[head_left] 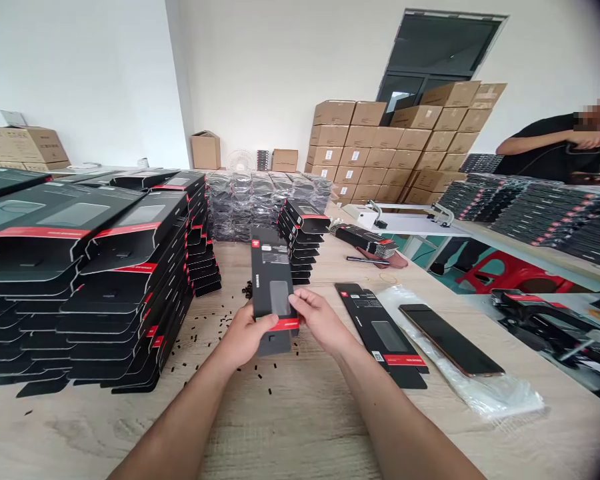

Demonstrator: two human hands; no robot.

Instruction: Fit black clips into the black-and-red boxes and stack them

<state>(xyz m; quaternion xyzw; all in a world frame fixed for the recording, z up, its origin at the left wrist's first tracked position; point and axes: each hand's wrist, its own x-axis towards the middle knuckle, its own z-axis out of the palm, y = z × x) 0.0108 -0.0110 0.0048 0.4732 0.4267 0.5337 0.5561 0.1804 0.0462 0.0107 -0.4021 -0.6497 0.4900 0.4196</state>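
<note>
while the left hand [245, 337] and right hand [320, 323] gripped a black cardboard box [275, 293] between closed fingers, a flat black card sleeve [383, 330] lay just right of the right fingers, a dark phone [450, 340] on a clear plastic bag [460, 353] lay farther right, and stacked black boxes [125, 280] rose left of the left fingers.

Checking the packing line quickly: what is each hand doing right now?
Left hand: closed, holding the black box.
Right hand: closed, holding the same box.

**Packing room — a small warehouse floor**
Flattened black retail boxes [130, 230] are piled at nine o'clock on a long wooden worktable [290, 427], with cardboard cartons [395, 157] stacked high at twelve — more boxes line a bench [530, 257] at three.
</note>
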